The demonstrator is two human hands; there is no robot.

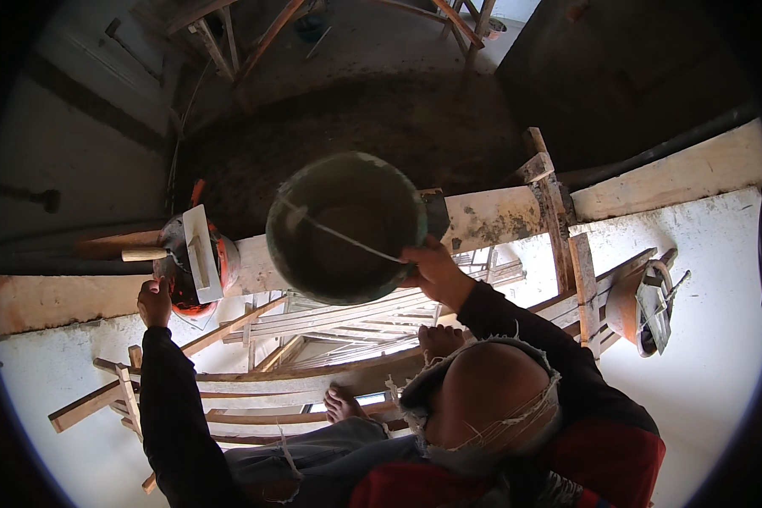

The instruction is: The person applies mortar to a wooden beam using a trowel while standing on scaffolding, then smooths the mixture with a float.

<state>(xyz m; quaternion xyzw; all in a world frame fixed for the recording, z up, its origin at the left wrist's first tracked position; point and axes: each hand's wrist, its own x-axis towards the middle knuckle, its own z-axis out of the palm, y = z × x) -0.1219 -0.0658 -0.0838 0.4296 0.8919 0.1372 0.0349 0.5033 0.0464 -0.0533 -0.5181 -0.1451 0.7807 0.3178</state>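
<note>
My right hand [432, 273] grips the right rim of a large green bucket [330, 182] at the centre, with its wire handle [351, 239] beside my fingers; grey material lies low inside. My left hand [154, 300] is closed on the near left edge of a smaller orange bucket [179, 295] on the board. Across that bucket lie a pale rectangular float [201, 254] and a trowel with a wooden handle [144, 254]. A long stained plank [487, 222] runs behind both buckets.
Wooden slats and posts [582, 288] form scaffolding beneath me, with my bare feet [343, 405] and torn-jeaned knee on it. A container with tools [639, 309] hangs at right. Timber trestles [258, 51] stand on the dark floor below. A white wall [694, 356] fills the lower right.
</note>
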